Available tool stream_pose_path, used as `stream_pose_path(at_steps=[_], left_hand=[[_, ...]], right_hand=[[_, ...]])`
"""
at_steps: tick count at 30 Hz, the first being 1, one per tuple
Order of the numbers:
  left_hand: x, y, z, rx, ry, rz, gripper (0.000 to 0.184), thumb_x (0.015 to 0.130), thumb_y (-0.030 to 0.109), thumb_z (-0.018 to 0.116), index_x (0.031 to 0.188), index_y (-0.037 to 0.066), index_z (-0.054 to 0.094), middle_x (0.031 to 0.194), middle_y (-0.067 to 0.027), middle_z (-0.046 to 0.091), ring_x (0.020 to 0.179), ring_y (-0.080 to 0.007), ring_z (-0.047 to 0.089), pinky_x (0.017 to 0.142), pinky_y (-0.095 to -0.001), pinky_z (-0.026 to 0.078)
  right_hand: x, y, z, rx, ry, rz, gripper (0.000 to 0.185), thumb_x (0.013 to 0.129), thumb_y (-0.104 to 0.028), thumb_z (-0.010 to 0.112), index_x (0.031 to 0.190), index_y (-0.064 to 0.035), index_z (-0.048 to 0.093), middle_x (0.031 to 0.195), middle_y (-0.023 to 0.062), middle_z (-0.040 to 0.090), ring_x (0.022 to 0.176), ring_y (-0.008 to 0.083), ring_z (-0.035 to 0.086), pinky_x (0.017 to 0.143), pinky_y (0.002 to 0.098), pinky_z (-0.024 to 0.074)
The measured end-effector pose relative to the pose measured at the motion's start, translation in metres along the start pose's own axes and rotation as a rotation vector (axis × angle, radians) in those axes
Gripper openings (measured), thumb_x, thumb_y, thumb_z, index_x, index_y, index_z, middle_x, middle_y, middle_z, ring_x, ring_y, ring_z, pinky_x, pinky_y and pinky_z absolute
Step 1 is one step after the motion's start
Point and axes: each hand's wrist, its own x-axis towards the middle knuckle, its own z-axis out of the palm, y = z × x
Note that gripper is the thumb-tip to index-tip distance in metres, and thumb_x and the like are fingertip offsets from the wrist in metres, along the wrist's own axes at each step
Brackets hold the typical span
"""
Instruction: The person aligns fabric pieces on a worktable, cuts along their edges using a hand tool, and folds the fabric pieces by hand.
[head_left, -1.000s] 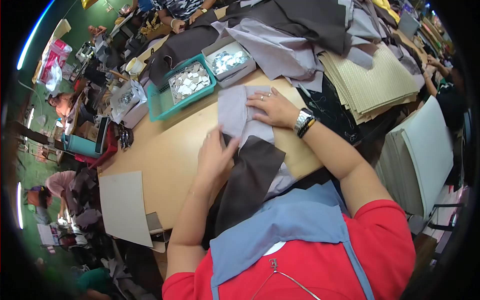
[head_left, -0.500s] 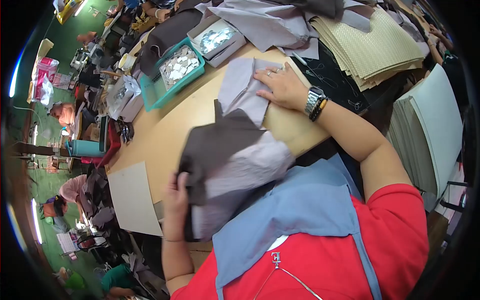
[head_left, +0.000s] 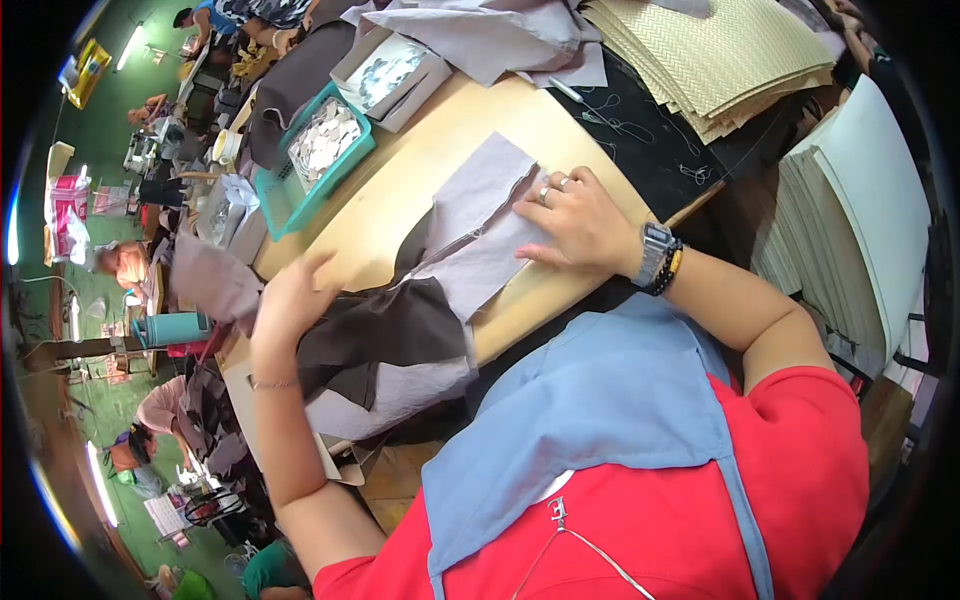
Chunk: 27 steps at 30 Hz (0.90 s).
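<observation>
A lilac-grey cloth piece with a seam down it lies on the wooden table. My right hand presses on its right edge, fingers spread and slightly bent, thumb apart. Joined to it or lying against it, a dark brown cloth runs toward the left, its lilac side showing along the near edge. At the left, my left hand grips a lilac cloth end that is raised and blurred. One of its digits sticks out; the others are mostly hidden.
A teal basket of small pale squares and a grey box of shiny discs stand at the far left. Woven sheets lie at the back right. White stacked boards stand at the right. Other people work at the left.
My left hand has swung left and up, spreading the bunched cloth out across the table. My right hand has stayed on the lilac piece, its fingers now more bent.
</observation>
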Motion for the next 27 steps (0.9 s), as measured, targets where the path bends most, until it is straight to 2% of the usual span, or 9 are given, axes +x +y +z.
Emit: stream_pose_path(at_steps=[3,5,8,11,12,18,21,24,27], left_hand=[[0.062,0.061,0.034,-0.483,0.185,0.248,0.034,0.088,0.025,0.069,0.116,0.007,0.068,0.108,-0.0160,0.069,0.106,-0.0316,0.065,0.091,-0.0369,0.050],[0.087,0.107,0.054,-0.481,0.295,0.343,0.032,0.087,0.025,0.073,0.111,0.004,0.070,0.102,-0.0126,0.068,0.092,-0.0227,0.066,0.084,-0.0337,0.051],[0.092,0.150,0.061,-0.604,0.190,0.362,0.030,0.083,0.028,0.076,0.103,0.005,0.072,0.094,-0.0115,0.069,0.085,-0.0222,0.069,0.076,-0.0343,0.053],[0.098,0.148,0.082,-0.802,0.136,0.368,0.029,0.079,0.026,0.081,0.097,0.005,0.073,0.087,-0.0105,0.068,0.073,-0.0195,0.067,0.069,-0.0314,0.053],[0.096,0.149,0.078,-0.747,0.120,0.334,0.025,0.078,0.023,0.082,0.094,0.004,0.074,0.082,-0.0098,0.068,0.070,-0.0180,0.065,0.067,-0.0298,0.052],[0.101,0.140,0.086,-0.915,0.008,0.339,0.021,0.085,0.018,0.077,0.099,0.002,0.075,0.080,-0.0056,0.066,0.068,-0.0115,0.060,0.064,-0.0277,0.049],[0.096,0.144,0.078,-1.070,-0.133,0.186,0.018,0.087,0.013,0.075,0.101,0.001,0.075,0.080,-0.0020,0.064,0.074,-0.0087,0.056,0.067,-0.0251,0.044],[0.102,0.139,0.089,-0.980,-0.013,0.308,0.016,0.090,0.012,0.072,0.099,0.000,0.075,0.083,-0.0026,0.066,0.073,-0.0089,0.057,0.065,-0.0254,0.046],[0.102,0.138,0.089,-0.947,-0.029,0.284,0.018,0.092,0.011,0.070,0.104,-0.002,0.072,0.084,-0.0017,0.066,0.072,-0.0090,0.057,0.064,-0.0268,0.048]], right_hand=[[0.003,0.010,0.005,0.039,0.110,-0.087,0.044,0.088,-0.049,0.063,0.101,-0.0073,0.067,0.104,0.0054,0.064,0.102,0.0230,0.058,0.089,0.0405,0.0416],[0.002,0.014,0.009,0.091,0.174,-0.126,0.040,0.088,-0.046,0.065,0.100,-0.0081,0.067,0.104,0.0050,0.064,0.101,0.0231,0.059,0.088,0.0389,0.0421],[0.001,0.017,0.009,0.113,0.206,-0.113,0.036,0.087,-0.043,0.067,0.101,-0.0091,0.067,0.104,0.0046,0.064,0.101,0.0231,0.059,0.087,0.0381,0.0426],[0.001,0.016,0.010,0.141,0.177,-0.065,0.035,0.086,-0.040,0.068,0.105,-0.0108,0.066,0.104,0.0052,0.064,0.101,0.0236,0.059,0.088,0.0386,0.0430],[0.001,0.016,0.010,0.144,0.156,-0.051,0.035,0.086,-0.040,0.069,0.106,-0.0112,0.065,0.104,0.0054,0.064,0.102,0.0238,0.059,0.088,0.0386,0.0431],[0.002,0.014,0.009,0.138,0.173,-0.017,0.042,0.085,-0.038,0.070,0.118,-0.0123,0.064,0.108,0.0075,0.064,0.105,0.0250,0.058,0.089,0.0394,0.0444],[0.003,0.014,0.008,0.145,0.166,-0.005,0.045,0.085,-0.037,0.070,0.121,-0.0117,0.063,0.110,0.0083,0.064,0.106,0.0252,0.058,0.089,0.0398,0.0447],[0.002,0.015,0.010,0.157,0.161,-0.006,0.047,0.084,-0.036,0.071,0.123,-0.0106,0.063,0.112,0.0085,0.064,0.107,0.0263,0.058,0.090,0.0406,0.0447],[0.002,0.015,0.010,0.162,0.139,0.000,0.047,0.084,-0.035,0.072,0.122,-0.0097,0.063,0.113,0.0084,0.064,0.107,0.0270,0.058,0.091,0.0410,0.0447]])
